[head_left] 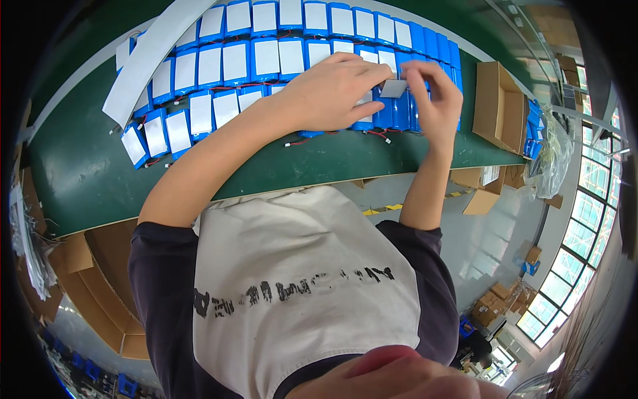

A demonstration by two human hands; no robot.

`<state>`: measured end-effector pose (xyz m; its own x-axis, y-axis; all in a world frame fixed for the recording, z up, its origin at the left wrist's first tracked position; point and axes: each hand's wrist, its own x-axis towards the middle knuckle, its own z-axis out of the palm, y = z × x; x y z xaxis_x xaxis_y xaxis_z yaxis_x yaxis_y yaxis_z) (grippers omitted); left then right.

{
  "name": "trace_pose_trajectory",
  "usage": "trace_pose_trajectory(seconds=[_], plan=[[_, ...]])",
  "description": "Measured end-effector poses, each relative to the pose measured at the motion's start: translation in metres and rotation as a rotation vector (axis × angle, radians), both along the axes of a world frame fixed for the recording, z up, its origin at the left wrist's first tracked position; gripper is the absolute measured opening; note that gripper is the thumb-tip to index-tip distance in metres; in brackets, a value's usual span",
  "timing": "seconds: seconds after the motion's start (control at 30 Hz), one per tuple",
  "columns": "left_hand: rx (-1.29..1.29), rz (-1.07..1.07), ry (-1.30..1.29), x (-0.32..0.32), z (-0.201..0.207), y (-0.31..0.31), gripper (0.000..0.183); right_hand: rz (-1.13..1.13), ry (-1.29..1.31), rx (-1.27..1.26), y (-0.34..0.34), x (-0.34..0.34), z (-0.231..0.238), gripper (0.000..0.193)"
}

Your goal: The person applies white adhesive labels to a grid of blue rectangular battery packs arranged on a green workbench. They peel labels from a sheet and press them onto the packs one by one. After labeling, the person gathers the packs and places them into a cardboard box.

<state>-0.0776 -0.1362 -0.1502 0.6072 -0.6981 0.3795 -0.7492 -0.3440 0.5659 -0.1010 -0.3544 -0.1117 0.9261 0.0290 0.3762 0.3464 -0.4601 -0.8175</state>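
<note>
Rows of blue battery packs [236,63], many topped with a white pad, lie on the green table. My left hand [335,90] reaches across them from the left, palm down, its thumb apart from the fingers. A small grey-white pad [393,88] sits at a tilt between my two hands, close to the left fingertips. On its other side, my right hand [435,100] has thumb and forefinger brought together; what they pinch, if anything, is too small to make out. Bare blue packs [400,114] lie beneath. Red leads with white connectors [379,135] stick out along the near row.
A long white strip [153,63] lies across the packs at the left. At the table's right end stands an open cardboard box [498,110], with more blue packs [533,130] and clear plastic [557,149] beside it. Another large carton [100,286] is below the table's left side.
</note>
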Motion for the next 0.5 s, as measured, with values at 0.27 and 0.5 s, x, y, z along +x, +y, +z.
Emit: trace_pose_trajectory(seconds=[0.27,0.5], plan=[[-0.125,-0.051,0.036,0.006,-0.004,0.004,0.035,-0.037,-0.18,-0.222,0.012,-0.038,0.007,0.014],[-0.262,-0.007,0.171,0.007,-0.003,0.002,0.037,-0.193,-0.037,0.251,0.005,-0.052,-0.006,0.016]])
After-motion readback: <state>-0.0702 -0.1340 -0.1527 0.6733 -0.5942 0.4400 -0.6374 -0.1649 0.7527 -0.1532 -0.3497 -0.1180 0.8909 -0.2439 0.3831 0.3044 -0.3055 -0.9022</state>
